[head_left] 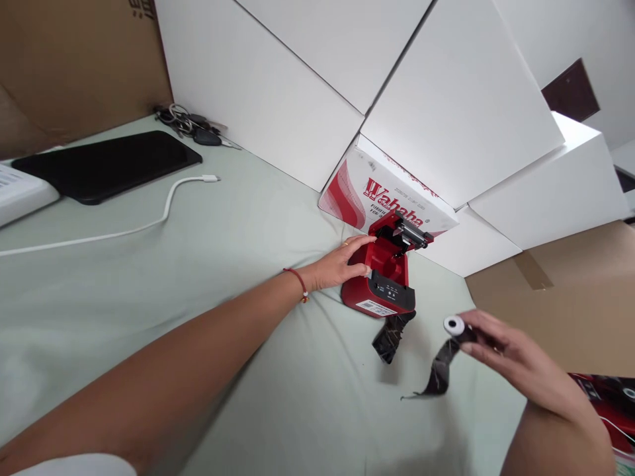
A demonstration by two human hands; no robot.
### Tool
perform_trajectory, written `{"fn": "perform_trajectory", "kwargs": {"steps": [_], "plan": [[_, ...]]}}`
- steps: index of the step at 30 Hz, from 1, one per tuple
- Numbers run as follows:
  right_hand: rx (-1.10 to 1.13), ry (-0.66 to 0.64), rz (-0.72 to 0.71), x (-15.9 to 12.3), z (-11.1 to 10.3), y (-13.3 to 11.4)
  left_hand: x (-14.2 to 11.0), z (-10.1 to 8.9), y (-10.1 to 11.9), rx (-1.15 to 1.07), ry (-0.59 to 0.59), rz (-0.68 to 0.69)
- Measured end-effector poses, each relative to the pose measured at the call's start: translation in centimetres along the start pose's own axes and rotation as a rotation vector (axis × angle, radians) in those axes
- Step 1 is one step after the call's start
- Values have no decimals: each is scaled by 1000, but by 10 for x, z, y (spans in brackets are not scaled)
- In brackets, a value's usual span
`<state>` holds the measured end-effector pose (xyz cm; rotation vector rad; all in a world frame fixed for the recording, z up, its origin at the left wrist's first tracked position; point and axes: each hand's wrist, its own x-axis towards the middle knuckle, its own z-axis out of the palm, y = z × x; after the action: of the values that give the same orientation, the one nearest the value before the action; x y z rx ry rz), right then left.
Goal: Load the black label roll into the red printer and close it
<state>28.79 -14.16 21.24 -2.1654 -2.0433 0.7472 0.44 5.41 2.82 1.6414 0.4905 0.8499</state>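
A small red label printer (353, 295) sits on the pale green cloth with its lid raised and its inside bare to view. My left hand (342, 266) grips it from the left side, thumb at the near rim and fingers at the far rim by the hinge. In my right hand (501, 344), off to the right of the printer, is a label roll (454, 325) with a white core end and a dark strip hanging down from it. A crumpled dark strip (389, 340) lies on the cloth against the printer's front.
Behind the printer stands a white and red carton (391, 192) against white boxes (292, 59). A black phone (114, 165), a white cable (169, 198) and a bunch of keys (198, 129) lie at the left. Brown cardboard (585, 291) rises at the right.
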Motion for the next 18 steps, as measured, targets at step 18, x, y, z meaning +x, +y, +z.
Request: {"fn": "perform_trajectory", "kwargs": {"steps": [18], "plan": [[-449, 27, -108, 164, 40, -80, -1, 0, 3, -18, 37, 53]]}}
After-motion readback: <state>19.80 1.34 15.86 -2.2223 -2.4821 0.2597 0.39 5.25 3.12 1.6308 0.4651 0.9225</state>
